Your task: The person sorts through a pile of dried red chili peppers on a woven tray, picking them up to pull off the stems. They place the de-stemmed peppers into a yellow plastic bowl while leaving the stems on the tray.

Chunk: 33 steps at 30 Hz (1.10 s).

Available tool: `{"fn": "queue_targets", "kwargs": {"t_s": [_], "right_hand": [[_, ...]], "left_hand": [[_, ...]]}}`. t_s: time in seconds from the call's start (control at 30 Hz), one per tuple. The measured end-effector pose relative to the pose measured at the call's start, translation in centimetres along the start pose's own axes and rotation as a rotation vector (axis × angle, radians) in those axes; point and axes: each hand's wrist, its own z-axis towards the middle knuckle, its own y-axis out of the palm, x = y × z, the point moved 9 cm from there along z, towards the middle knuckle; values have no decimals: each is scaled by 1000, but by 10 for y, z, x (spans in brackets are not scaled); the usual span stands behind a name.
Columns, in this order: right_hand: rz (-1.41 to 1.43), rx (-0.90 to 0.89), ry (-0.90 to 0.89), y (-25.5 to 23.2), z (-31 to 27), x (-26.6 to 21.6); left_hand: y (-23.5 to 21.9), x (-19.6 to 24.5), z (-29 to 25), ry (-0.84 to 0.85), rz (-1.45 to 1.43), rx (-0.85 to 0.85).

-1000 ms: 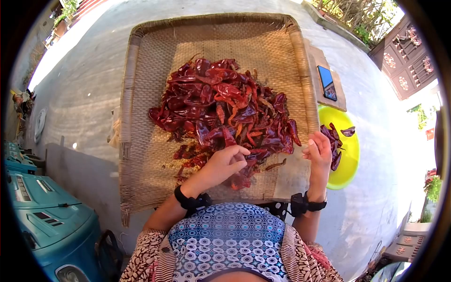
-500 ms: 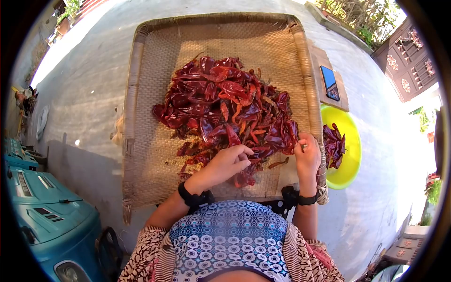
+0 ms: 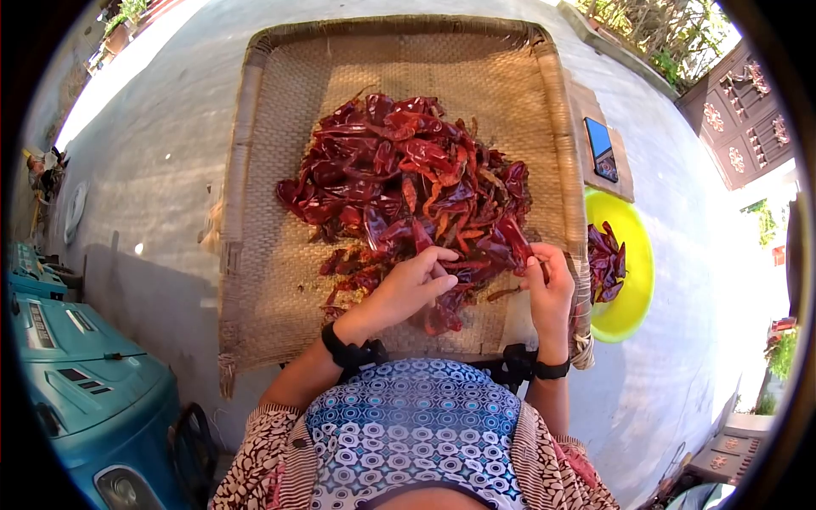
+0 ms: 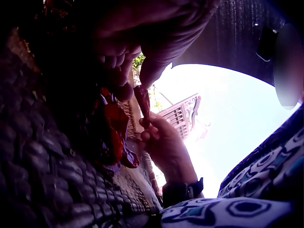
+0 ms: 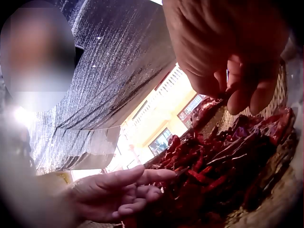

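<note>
Red dried chilies [image 3: 365, 161] lie heaped on a woven tray [image 3: 280, 314]. My right hand [image 3: 551, 293] pinches the end of a large red chili [image 3: 510, 242] at the heap's right side; the right wrist view shows that chili [image 5: 208, 110] under the thumb and fingertips of the hand [image 5: 228, 52]. My left hand [image 3: 404, 293] rests at the heap's near edge with relaxed fingers, and in the right wrist view the same hand [image 5: 123, 192] has its index finger stretched toward the chilies. Whether its fingertips touch any chili is unclear.
A yellow-green bowl [image 3: 633, 293] with chilies stands right of the tray. Behind it a phone [image 3: 601, 149] lies on a flat board [image 3: 620, 183]. A teal vehicle [image 3: 93, 382] stands at the lower left, on the concrete ground [image 3: 153, 204].
My right hand has come from near the tray's right edge inward to the heap and now pinches a chili, whose end is drawn toward it. My left hand has stayed nearly in place.
</note>
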Motion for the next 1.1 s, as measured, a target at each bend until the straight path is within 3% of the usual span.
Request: {"fn": "queue_targets", "kwargs": {"t_s": [0.1, 0.33, 0.43, 0.53, 0.63, 0.73, 0.77, 0.87, 0.9, 1.0, 1.1], "right_hand": [[-13, -290, 91, 35, -13, -3], [262, -491, 259, 61, -28, 4], [236, -399, 234, 43, -20, 3], [367, -109, 164, -4, -1, 14], [830, 219, 94, -58, 4, 25], [889, 289, 226, -68, 0, 43], [626, 274, 259, -67, -2, 46], [-418, 32, 99, -37, 4, 49], [-712, 67, -113, -23, -1, 17], [-833, 19, 114, -10, -1, 13], [-707, 55, 130, -16, 1, 27]], "left_hand": [[-4, 5, -2, -7, -143, 96], [-5, -7, -2, -65, -184, -74], [-4, 9, -7, -40, -144, -60], [-5, 26, -13, 12, 121, -98], [0, 23, -19, 12, 480, -239], [13, 23, -26, 186, 730, -191], [15, 16, -25, 173, 789, -177], [20, 10, -21, 169, 925, -207], [20, 13, -20, 188, 878, -187], [15, 24, -20, 218, 776, -129], [7, 30, -19, 202, 712, -66]]}}
